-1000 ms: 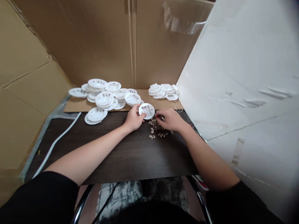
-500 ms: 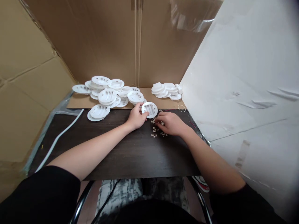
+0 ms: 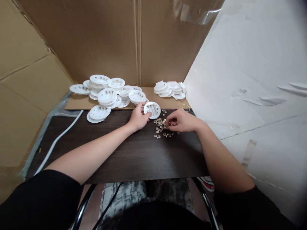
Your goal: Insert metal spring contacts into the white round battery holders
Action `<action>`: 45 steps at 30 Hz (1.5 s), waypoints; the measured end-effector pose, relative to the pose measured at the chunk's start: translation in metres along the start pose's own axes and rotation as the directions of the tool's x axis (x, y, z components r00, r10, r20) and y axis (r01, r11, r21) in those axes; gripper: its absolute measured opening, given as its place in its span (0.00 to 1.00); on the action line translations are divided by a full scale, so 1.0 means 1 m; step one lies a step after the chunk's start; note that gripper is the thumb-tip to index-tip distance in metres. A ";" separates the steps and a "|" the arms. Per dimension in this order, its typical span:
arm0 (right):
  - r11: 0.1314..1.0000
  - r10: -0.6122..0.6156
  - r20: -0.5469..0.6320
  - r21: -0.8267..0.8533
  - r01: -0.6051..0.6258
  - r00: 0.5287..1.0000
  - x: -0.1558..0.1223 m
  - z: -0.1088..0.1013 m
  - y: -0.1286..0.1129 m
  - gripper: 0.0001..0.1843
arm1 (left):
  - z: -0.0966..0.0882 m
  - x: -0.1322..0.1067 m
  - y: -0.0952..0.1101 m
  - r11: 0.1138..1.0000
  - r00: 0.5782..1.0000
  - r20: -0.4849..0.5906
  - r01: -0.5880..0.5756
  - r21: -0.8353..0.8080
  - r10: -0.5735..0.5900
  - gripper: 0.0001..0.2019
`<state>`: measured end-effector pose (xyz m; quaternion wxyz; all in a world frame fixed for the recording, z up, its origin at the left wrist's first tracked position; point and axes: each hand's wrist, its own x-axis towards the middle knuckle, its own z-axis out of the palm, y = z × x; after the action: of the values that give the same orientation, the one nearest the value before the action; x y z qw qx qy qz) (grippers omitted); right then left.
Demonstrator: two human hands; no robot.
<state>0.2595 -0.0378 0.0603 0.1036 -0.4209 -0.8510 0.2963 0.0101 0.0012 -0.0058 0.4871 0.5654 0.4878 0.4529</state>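
Two walls of cardboard (image 3: 107, 38) stand behind and left, with a white sheet (image 3: 251, 64) on the right. Below them I see a dark tabletop (image 3: 134, 156). A disc pile (image 3: 106, 95) lies at its far left and a small pile (image 3: 169, 89) at far right, both on a cardboard strip. The left hand (image 3: 137, 118) has its fingers wrapped on one disc (image 3: 152, 110), tilted, at the tabletop's far edge just beside the disc pile. The right hand (image 3: 183, 120) has its fingers pinched narrow at the clips (image 3: 161, 126), which are scattered between the hands. I can't tell if a clip is in the pinch. A rubber band (image 3: 185, 107) lies just beyond the right hand.
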 end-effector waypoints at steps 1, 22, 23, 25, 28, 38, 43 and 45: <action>1.000 0.015 0.049 0.011 -0.015 0.999 -0.002 -0.003 0.001 0.06 | 0.000 0.000 0.000 1.000 1.000 0.000 0.007 0.000 -0.007 0.18; 0.989 0.135 0.203 -0.080 -0.121 0.970 -0.007 -0.017 0.003 0.06 | -0.002 0.001 0.001 0.999 1.000 0.009 0.007 0.040 -0.008 0.19; 0.990 0.133 0.205 -0.070 -0.121 0.970 -0.006 -0.016 0.004 0.06 | -0.002 0.001 0.001 0.999 1.000 0.010 0.009 0.040 -0.009 0.19; 0.992 0.127 0.202 -0.052 -0.119 0.971 -0.005 -0.015 0.004 0.05 | -0.002 0.001 0.000 0.999 1.000 0.012 0.011 0.037 -0.011 0.19; 0.994 0.108 0.189 -0.032 -0.104 0.976 -0.004 -0.012 0.005 0.05 | -0.002 0.001 -0.001 1.000 1.000 0.013 0.006 0.028 -0.006 0.19; 0.988 0.110 0.105 0.097 -0.120 0.988 -0.009 -0.020 0.009 0.05 | -0.001 0.000 0.004 0.999 1.000 0.011 0.006 0.036 -0.007 0.18; 0.968 0.251 0.241 -0.045 -0.248 0.937 -0.018 -0.031 0.011 0.05 | -0.001 0.001 0.004 0.999 1.000 0.008 0.014 0.039 -0.014 0.19; 0.960 0.280 0.227 -0.085 -0.267 0.933 -0.018 -0.031 0.013 0.06 | -0.001 0.000 0.005 0.999 1.000 0.006 0.021 0.037 -0.021 0.19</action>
<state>0.2926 -0.0326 0.0788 -0.0519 -0.4994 -0.7980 0.3333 0.0096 0.0015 -0.0009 0.4828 0.5706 0.5006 0.4367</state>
